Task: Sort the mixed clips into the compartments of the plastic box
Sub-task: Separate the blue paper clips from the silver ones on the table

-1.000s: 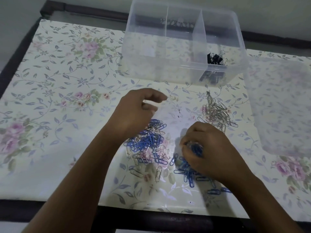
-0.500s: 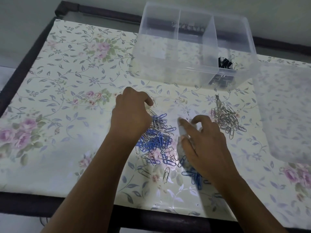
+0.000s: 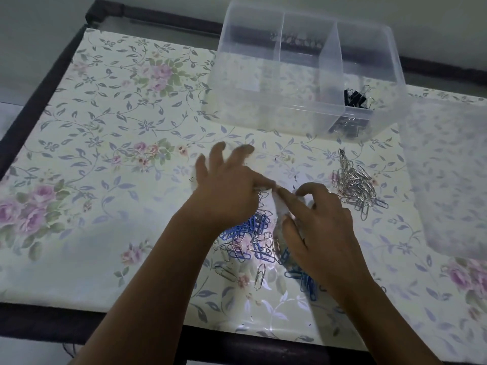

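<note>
Glossy floral oilcloth covers our bench (image 3: pixel 131 180). We judge we are mid-sort, teasing thin silver wire clips from coated blue ones in the mixed pile (image 3: pixel 253 233) beneath our hands. Our left hand (image 3: pixel 229 191) is spread. Our right hand (image 3: pixel 321 227) is curled, and we cannot tell what it holds. Next, the silver heap (image 3: pixel 353 185) needs a free compartment of the translucent plastic box (image 3: pixel 263 101), whose right one holds black binder clips (image 3: pixel 355 97).
</note>
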`<action>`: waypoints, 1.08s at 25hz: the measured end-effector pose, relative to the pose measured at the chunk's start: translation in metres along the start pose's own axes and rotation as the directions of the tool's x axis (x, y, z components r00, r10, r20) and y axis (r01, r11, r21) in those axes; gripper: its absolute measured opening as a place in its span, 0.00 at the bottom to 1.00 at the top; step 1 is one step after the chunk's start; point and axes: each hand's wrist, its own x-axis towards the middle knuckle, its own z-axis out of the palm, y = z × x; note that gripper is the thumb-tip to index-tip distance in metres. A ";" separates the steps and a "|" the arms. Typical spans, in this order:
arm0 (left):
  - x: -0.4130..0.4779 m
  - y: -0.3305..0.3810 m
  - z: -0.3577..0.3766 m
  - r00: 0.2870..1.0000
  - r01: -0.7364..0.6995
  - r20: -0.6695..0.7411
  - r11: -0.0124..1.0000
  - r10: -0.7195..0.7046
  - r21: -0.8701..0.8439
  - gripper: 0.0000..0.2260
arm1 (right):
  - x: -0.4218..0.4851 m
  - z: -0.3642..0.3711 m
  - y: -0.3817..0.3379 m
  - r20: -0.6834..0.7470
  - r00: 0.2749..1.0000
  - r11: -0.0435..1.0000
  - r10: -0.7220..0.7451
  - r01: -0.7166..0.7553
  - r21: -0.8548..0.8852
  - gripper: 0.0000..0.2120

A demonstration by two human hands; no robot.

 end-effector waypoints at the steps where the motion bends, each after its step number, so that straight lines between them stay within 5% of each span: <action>1: -0.001 0.001 0.001 0.998 -0.034 0.059 0.999 0.033 0.003 0.21 | 0.000 0.000 0.000 0.002 1.000 1.000 0.001 -0.001 -0.001 0.23; 3: -0.001 -0.001 0.003 0.996 -0.038 0.085 0.999 0.039 -0.006 0.22 | 0.001 -0.001 0.001 -0.003 1.000 1.000 0.015 -0.015 0.005 0.23; 7: 0.002 -0.004 -0.007 0.929 0.176 -0.300 0.971 -0.217 -0.160 0.17 | 0.006 0.004 -0.012 0.050 0.999 1.000 -0.002 0.003 -0.016 0.24; 10: -0.001 -0.007 -0.010 0.880 0.311 -0.259 0.894 -0.399 -0.322 0.16 | 0.010 0.008 -0.023 0.034 0.999 0.999 0.030 -0.031 0.024 0.22; 19: 0.007 0.003 -0.001 0.903 0.249 -0.243 0.892 -0.355 -0.377 0.13 | 0.013 -0.010 0.015 -0.091 0.974 0.977 0.207 -0.201 0.077 0.26; 27: 0.007 0.001 0.000 0.932 0.215 -0.200 0.905 -0.302 -0.366 0.11 | 0.011 -0.010 0.016 -0.147 0.976 0.986 0.160 -0.152 0.062 0.19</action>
